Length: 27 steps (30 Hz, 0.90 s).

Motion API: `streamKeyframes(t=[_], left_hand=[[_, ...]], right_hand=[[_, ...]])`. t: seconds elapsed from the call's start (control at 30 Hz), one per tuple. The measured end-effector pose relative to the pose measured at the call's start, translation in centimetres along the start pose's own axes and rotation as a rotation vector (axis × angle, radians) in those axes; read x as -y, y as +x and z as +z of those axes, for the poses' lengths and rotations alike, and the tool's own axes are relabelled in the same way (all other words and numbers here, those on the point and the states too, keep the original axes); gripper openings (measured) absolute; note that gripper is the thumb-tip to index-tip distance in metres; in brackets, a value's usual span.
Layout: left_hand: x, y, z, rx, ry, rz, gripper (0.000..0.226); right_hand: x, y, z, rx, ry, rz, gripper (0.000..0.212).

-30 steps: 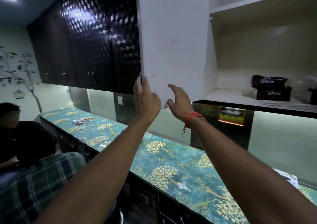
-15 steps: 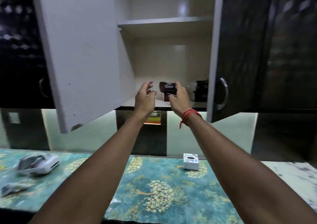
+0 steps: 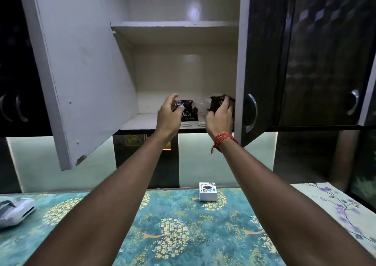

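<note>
An upper wall cabinet stands open, with a bare white lower shelf (image 3: 140, 121). On that shelf lie two dark brown Dove packets (image 3: 188, 112), one stacked on the other. My left hand (image 3: 169, 116) reaches in front of them with curved fingers, thumb near the lower packet, holding nothing that I can see. My right hand (image 3: 220, 117) grips a third dark brown packet (image 3: 216, 101) at the shelf's right side. A red thread is tied round my right wrist.
The white left cabinet door (image 3: 79, 72) swings out toward me, and the dark right door (image 3: 258, 62) with a metal handle stands ajar. Below, on a teal floral countertop (image 3: 183, 235), sit a small white box (image 3: 208, 192) and a white device (image 3: 14, 210) at far left.
My view turned from the left door's edge to face the open cabinet. Both hands reached further in to the shelf, and my right hand moved right and closed on a packet.
</note>
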State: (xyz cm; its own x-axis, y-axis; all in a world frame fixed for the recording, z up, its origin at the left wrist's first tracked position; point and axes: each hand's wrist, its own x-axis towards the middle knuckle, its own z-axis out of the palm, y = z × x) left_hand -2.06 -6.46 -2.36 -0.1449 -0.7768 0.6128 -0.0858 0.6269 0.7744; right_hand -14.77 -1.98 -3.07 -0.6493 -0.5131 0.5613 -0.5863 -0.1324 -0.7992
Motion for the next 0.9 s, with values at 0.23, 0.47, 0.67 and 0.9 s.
streamKeyframes(t=[0.23,0.47,0.67,0.9], left_hand=[[0.2,0.1,1.0,0.021,-0.001,0.022,0.045],[-2.2,-1.7,9.2,0.194,-0.099,0.128,0.043],[-3.9,-2.8,15.5,0.306,-0.201,0.098,0.05],[-6.3,-4.4,20.9,0.405,-0.247,0.139,0.049]], right_hand=[[-1.1,1.1,-2.1,-0.026,0.041,-0.074,0.065],[-3.0,2.0,-7.4,-0.14,0.036,-0.107,0.059],[-5.2,2.9,-12.6,-0.174,-0.04,-0.195,0.047],[-7.6,3.9,-17.6,-0.211,-0.14,-0.197,0.043]])
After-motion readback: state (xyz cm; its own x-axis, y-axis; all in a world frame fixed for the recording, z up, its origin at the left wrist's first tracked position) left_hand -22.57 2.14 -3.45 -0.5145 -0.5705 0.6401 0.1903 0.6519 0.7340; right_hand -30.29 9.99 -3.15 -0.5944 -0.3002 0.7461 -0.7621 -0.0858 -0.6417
